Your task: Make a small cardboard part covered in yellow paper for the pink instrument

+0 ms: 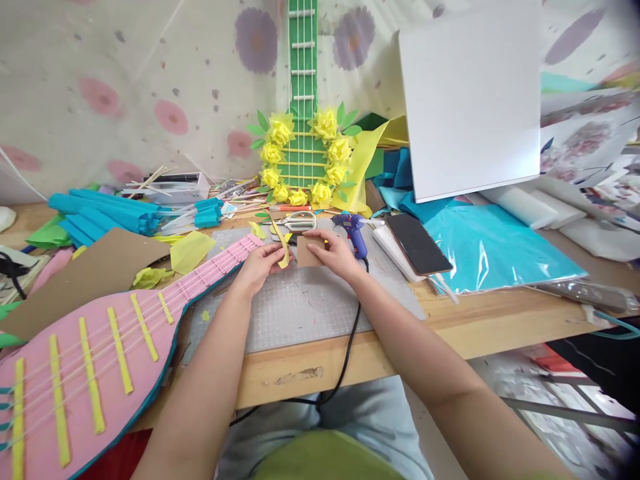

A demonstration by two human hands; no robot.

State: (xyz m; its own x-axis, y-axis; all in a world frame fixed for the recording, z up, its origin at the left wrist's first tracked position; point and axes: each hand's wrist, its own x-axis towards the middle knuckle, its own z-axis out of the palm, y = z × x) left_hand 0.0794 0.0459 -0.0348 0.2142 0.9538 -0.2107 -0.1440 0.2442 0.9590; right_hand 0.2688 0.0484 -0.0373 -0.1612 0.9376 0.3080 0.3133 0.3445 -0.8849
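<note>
Brown cardboard piece (303, 256): small, flat, roughly square, upheld just above the grey cutting mat (300, 317), near its far edge. Right hand (339, 253) pinches it at its right side, thumb on the near face, fingers along the top. Yellow strip (285, 253): narrow, curved, standing roughly upright, pinched between thumb and fingers of the left hand (261, 265), just left of the cardboard; small gap between the two.

Handling, my judgement: cardboard light, fairly stiff, not slippery, may crease if squeezed hard; best held by an edge or corner, face left free. Strip looks like paper or thin felt, can't tell which; very light, soft, bends and tears easily; pinch gently near one end.

Around them: scissors (306, 219) just beyond the hands, purple glue gun (355, 235) beside the right hand, its cord running over the mat and the near edge of the tabletop (420, 353). Black phone (419, 244) farther right. Pink instrument model (90, 353) with yellow bars lies left, its neck reaching near the left hand. Green instrument model (303, 157) with yellow flowers stands upright at the back.
</note>
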